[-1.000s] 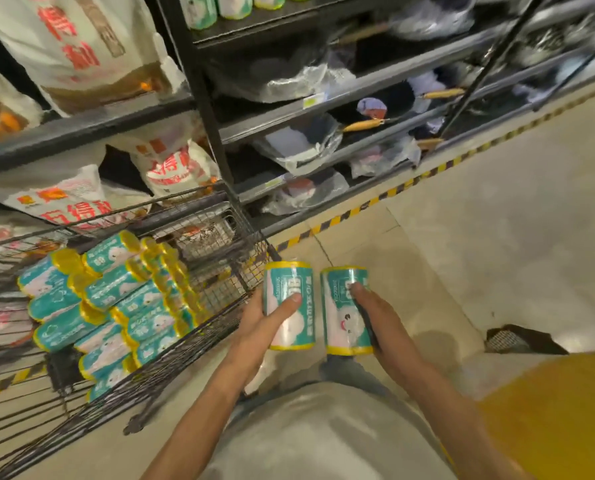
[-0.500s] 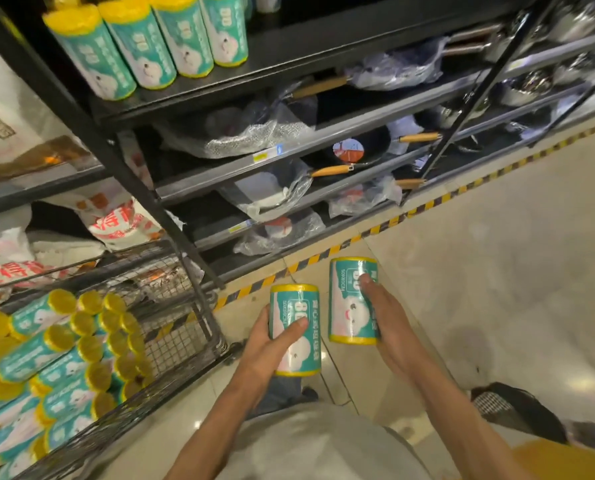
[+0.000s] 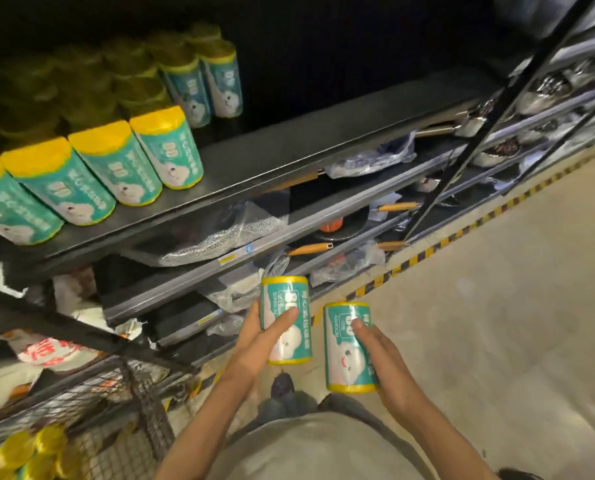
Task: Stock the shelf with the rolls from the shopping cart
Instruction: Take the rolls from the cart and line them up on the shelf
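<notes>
My left hand (image 3: 258, 344) grips a teal roll with yellow ends (image 3: 285, 306), held upright. My right hand (image 3: 384, 362) grips a second such roll (image 3: 344, 351), a little lower and to the right. Both rolls hang in front of the lower shelves, below the dark shelf board (image 3: 306, 147). On that board stand several matching rolls (image 3: 116, 164) in rows at the left; its right part is bare. The wire shopping cart (image 3: 116, 403) sits at the bottom left, with more rolls (image 3: 19, 455) lying in it.
Lower shelves hold plastic-wrapped pans with wooden handles (image 3: 310, 249). White printed sacks (image 3: 47, 351) fill the rack at the left. A black upright post (image 3: 490, 116) crosses the shelves at the right. Yellow-black floor tape (image 3: 462, 233) runs along the shelf base; beige floor lies right.
The view has tilted up, bringing the stocked shelf into sight and pushing the cart to the corner. Both hands have risen with their rolls; the left roll now sits higher than the right.
</notes>
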